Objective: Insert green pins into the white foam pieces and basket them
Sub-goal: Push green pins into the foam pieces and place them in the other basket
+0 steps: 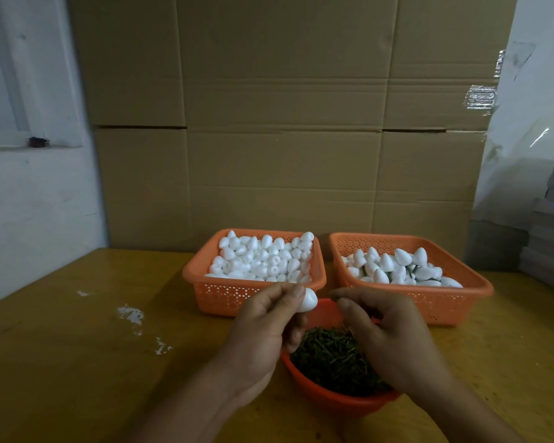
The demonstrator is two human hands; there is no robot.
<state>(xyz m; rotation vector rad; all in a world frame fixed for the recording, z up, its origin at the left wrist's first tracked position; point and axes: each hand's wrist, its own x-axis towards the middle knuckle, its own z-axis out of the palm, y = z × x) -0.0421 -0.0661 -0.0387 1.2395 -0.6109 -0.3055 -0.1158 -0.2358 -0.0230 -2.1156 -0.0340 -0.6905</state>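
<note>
White egg-shaped foam piece (307,300) sits pinched at the tips of the left hand (263,327), thumb and forefinger clamped on its blunt end so that the smooth, matte, rounded body juts out to the right, above the far rim of the round orange plastic bowl (333,401). That bowl is heaped with short dark green pins (330,356) lying in a tangle. The right hand (387,334) hovers over the bowl with its thumb and forefinger drawn together close to the foam piece; whether a pin is caught between those fingers cannot be told. Behind the hands, on the yellow-brown wooden surface (77,346), stand two orange perforated plastic baskets side by side. The left basket (224,298) is filled with plain white foam pieces, some showing a small hole in the flat end. The right basket (445,302) holds fewer foam pieces, with green stems showing among them. White foam crumbs (130,314) are scattered on the surface to the left. Stacked brown cardboard boxes (285,123) rise behind the baskets.
</note>
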